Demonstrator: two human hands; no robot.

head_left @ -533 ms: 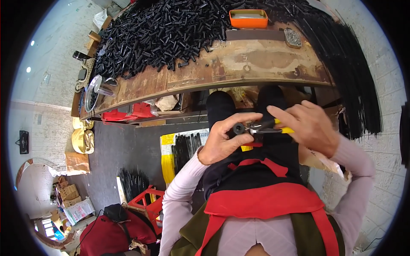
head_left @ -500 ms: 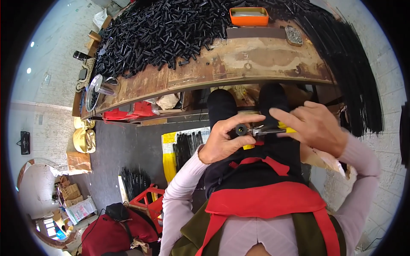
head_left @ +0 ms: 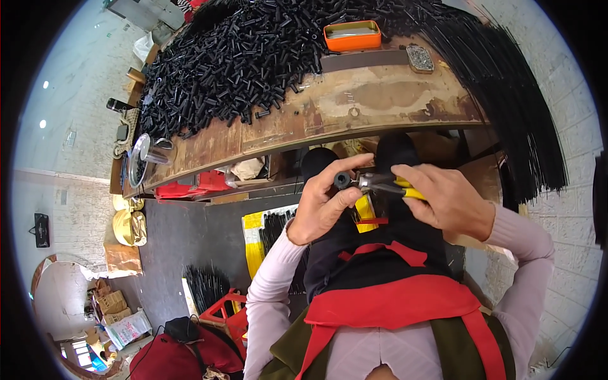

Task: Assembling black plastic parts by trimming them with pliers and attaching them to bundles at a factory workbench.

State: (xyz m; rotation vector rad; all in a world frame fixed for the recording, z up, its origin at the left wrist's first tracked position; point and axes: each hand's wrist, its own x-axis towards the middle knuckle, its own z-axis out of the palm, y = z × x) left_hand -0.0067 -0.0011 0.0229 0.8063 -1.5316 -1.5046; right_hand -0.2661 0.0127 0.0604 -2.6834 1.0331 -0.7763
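Note:
Above my lap, my left hand (head_left: 313, 209) pinches a short black tube (head_left: 342, 180) between thumb and fingers, its round open end facing up. My right hand (head_left: 451, 201) grips pliers (head_left: 380, 182) by their yellow handles (head_left: 410, 189). The metal jaws point left and sit beside the tube, at a small shiny metal part (head_left: 363, 182). Whether the jaws touch the tube I cannot tell. Below the jaws, a yellow piece and a thin red strip show over my dark trousers.
A wooden bench (head_left: 285, 130) stands ahead, bearing a large heap of black tubes (head_left: 221, 69). On it are an orange tin (head_left: 352, 42) and a small tray of metal bits (head_left: 420, 59). Long black rods (head_left: 506, 95) hang at its right. A red crate (head_left: 231, 313) stands lower left.
Both hands have shifted slightly left with the tube and pliers. My right fingers, more stretched out before, are now curled around the yellow handles. The view has tilted a little.

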